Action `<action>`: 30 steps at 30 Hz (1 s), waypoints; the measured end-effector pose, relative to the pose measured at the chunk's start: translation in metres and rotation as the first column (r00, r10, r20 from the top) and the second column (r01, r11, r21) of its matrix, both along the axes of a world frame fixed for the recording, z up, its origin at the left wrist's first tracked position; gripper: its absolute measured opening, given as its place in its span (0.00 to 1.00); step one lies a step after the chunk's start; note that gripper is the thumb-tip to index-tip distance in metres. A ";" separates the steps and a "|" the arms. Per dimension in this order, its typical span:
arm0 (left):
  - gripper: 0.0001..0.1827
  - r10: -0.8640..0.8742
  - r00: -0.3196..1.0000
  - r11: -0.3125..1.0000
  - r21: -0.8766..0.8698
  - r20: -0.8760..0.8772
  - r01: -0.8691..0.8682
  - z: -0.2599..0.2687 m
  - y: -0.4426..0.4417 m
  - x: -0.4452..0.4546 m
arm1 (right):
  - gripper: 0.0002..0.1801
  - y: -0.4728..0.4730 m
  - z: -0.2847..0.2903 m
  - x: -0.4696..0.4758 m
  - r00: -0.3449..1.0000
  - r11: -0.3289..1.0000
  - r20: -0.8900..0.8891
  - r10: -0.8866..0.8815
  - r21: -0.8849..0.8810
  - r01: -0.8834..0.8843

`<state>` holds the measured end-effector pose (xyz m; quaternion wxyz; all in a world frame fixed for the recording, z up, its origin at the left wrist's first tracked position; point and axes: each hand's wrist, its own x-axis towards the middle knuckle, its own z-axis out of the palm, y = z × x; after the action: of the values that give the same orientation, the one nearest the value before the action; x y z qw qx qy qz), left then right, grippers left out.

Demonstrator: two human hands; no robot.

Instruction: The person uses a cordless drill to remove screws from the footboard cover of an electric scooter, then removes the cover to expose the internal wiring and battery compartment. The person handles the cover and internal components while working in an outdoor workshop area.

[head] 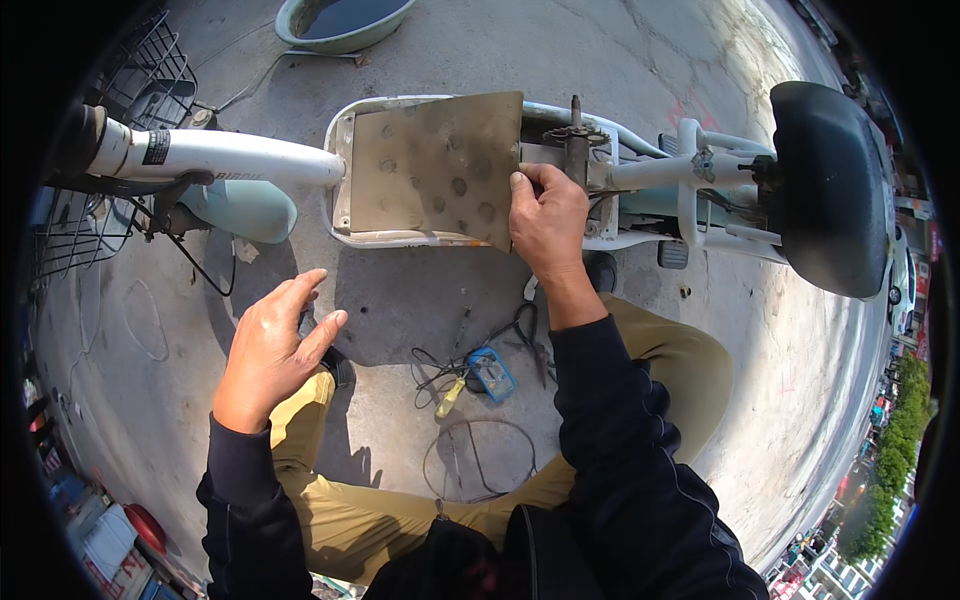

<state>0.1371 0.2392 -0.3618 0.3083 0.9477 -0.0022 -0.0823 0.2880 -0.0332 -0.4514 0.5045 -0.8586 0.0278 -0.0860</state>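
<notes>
My right hand (550,221) pinches the right edge of a brown, spotted rubber floor mat (435,169). The mat lies over the footboard frame (420,241) of a white electric bicycle, and its right edge stands raised. Beside that hand, a toothed chainring (576,136) with a bare axle sticks out of the frame. My left hand (274,337) hangs in the air with thumb and fingers apart, holding nothing. It is below the mat's left corner, near the pale green front fender (240,210).
A blue multimeter (492,375) with cables lies on the concrete between my feet, beside a yellow-handled screwdriver (451,397) and a wire loop (480,461). The white down tube (240,154) runs left; a black saddle (829,187) stands right. A basin of water (345,41) sits beyond the bicycle.
</notes>
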 end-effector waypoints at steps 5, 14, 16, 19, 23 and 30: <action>0.25 0.006 1.000 1.000 0.026 0.000 -0.006 -0.001 0.004 -0.002 | 0.07 -0.012 -0.012 -0.068 0.984 0.989 0.100 -0.147 0.028 0.145; 0.26 0.092 0.995 0.995 0.041 -0.027 -0.091 0.000 0.017 -0.003 | 0.06 -0.084 0.077 -0.087 0.997 0.991 0.069 -0.029 -0.126 0.038; 0.27 0.134 0.989 0.990 0.050 -0.055 -0.131 -0.001 0.019 -0.002 | 0.05 -0.095 0.099 -0.093 0.989 0.978 0.106 0.104 -0.194 -0.083; 0.28 0.163 0.984 0.985 0.066 -0.066 -0.159 -0.004 0.022 0.000 | 0.06 -0.103 0.123 -0.103 0.943 0.930 0.155 0.293 -0.275 -0.244; 0.27 0.186 0.979 0.979 0.104 -0.079 -0.177 -0.005 0.022 0.001 | 0.10 -0.100 0.134 -0.129 0.888 0.883 0.139 0.438 -0.252 -0.396; 0.26 0.211 0.975 0.975 0.093 -0.068 -0.204 -0.009 0.030 0.001 | 0.12 -0.063 0.081 -0.156 0.840 0.837 0.024 0.542 -0.114 -0.536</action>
<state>0.1379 0.2691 -0.3704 0.2742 0.9512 0.1122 -0.0861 0.1316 -0.0963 -0.3703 0.4641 -0.8538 -0.2331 0.0344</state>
